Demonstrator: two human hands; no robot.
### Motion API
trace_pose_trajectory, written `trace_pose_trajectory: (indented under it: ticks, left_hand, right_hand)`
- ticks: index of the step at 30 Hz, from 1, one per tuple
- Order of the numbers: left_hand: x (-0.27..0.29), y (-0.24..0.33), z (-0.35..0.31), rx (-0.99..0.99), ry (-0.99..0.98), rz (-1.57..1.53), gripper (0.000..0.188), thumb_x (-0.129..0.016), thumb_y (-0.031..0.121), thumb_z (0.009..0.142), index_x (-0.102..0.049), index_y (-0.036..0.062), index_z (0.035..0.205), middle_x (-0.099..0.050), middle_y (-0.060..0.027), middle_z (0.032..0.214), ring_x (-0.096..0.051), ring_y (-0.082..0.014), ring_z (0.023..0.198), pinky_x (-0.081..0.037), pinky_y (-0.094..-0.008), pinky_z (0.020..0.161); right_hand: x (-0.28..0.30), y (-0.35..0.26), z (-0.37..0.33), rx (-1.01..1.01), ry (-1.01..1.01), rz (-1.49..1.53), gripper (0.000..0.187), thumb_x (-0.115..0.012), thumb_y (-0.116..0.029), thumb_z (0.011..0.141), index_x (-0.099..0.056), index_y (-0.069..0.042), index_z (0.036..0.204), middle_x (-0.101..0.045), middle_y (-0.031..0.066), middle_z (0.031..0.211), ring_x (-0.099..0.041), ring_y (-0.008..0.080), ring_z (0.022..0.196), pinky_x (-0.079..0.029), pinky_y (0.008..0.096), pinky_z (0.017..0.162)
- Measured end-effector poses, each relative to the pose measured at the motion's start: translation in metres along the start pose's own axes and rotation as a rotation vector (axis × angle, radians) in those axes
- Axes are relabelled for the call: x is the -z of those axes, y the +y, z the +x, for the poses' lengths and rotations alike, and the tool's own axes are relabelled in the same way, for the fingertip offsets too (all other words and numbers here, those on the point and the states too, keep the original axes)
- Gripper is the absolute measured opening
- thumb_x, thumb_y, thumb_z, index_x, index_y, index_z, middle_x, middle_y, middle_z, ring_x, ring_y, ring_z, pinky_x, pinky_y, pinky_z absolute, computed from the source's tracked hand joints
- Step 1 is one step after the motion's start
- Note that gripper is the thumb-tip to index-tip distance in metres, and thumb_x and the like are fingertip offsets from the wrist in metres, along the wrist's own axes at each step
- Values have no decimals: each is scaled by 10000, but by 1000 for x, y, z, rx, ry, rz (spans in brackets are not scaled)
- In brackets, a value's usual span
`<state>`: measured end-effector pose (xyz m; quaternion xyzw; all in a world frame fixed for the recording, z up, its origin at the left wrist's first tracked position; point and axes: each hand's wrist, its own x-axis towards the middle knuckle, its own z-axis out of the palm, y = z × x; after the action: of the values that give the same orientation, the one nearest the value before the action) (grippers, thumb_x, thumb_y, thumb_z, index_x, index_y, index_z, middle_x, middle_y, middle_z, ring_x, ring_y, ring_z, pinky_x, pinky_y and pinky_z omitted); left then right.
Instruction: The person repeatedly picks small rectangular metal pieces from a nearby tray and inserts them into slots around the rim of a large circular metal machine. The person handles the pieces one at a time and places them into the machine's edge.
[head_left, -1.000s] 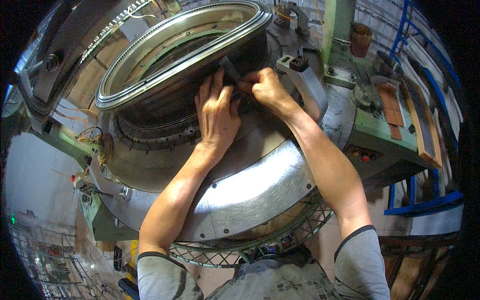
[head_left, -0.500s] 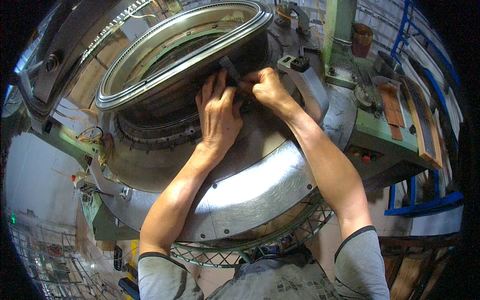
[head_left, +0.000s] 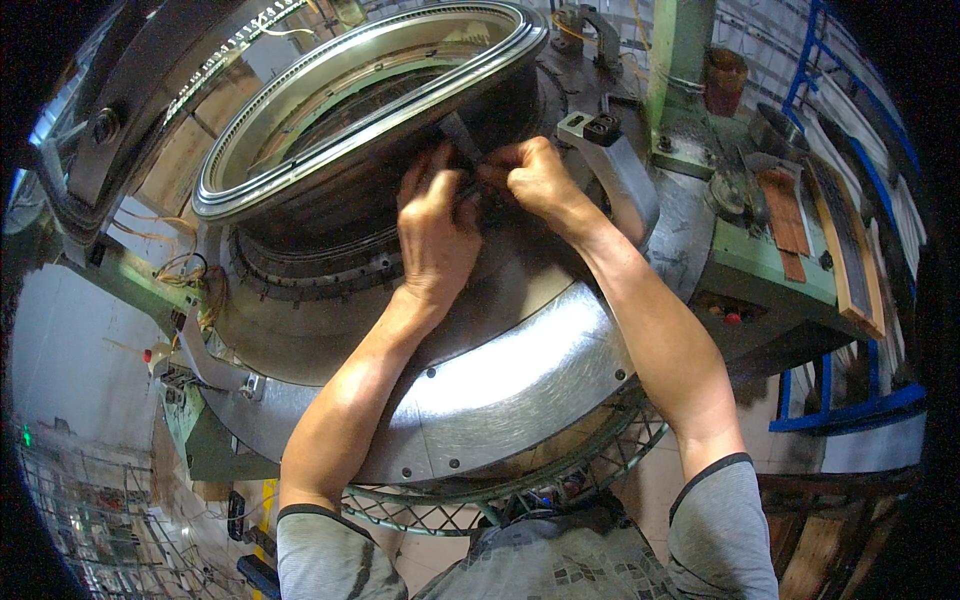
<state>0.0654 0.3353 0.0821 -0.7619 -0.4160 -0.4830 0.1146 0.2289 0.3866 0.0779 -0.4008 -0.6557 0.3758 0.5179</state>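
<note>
Both my hands work at the dark outer wall of a large round machine part [head_left: 330, 205] topped by a shiny metal ring [head_left: 365, 122]. My left hand [head_left: 438, 240] is closed, its fingers bent toward the wall and the tips in shadow. Just to its right, my right hand [head_left: 537, 182] pinches with thumb and forefinger; what lies between the fingertips is too dark to make out. A narrow grey strip [head_left: 460, 135] stands against the wall just above and between the two hands.
A wide polished metal rim [head_left: 500, 385] curves below my forearms. A grey bracket [head_left: 615, 175] rises right of my right hand, near a green post [head_left: 683, 70]. On the right, a green ledge [head_left: 775, 265] bears brown strips [head_left: 783, 212] and a wood-framed board [head_left: 845, 245].
My left fingers have bent in more and the hand has turned slightly, still at the same place on the wall. My right hand has barely moved.
</note>
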Motion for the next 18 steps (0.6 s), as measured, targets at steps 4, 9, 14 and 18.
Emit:
trace_pose_trajectory:
  ticks: [4, 9, 14, 18]
  left_hand:
    - [1, -8, 8, 574, 156, -811, 302, -798, 39, 835, -663, -8, 1101, -753, -118, 1021, -692, -172, 940, -527, -295, 865]
    - [4, -15, 11, 872, 127, -1142, 331, -814, -29, 786, -674, -18, 1086, -737, -95, 1029, -678, -173, 910, -537, -298, 835]
    - [6, -9, 12, 1010, 140, -1242, 253, -807, -51, 782, -702, -27, 1011, -742, -86, 970, -693, -165, 868, -558, -294, 803]
    - [11, 3, 12, 638, 18, -1118, 197, -799, -43, 801, -725, -25, 982, -746, -95, 940, -709, -181, 846, -586, -295, 795]
  right_hand:
    - [1, -9, -5, -147, -285, 149, 79, -715, -96, 909, -773, -48, 883, -670, -27, 734, -534, 48, 616, -417, 241, 530]
    - [1, -12, -7, -198, -323, 109, 93, -711, -116, 915, -771, -60, 870, -663, -18, 704, -529, 38, 591, -398, 229, 509]
    - [1, -7, -3, -103, -47, 44, 104, -682, -68, 862, -778, -32, 848, -693, 16, 698, -593, 81, 617, -437, 255, 533]
    - [1, -3, 0, 108, 75, -203, 147, -659, -47, 794, -778, 0, 865, -743, 90, 741, -652, 117, 671, -505, 300, 612]
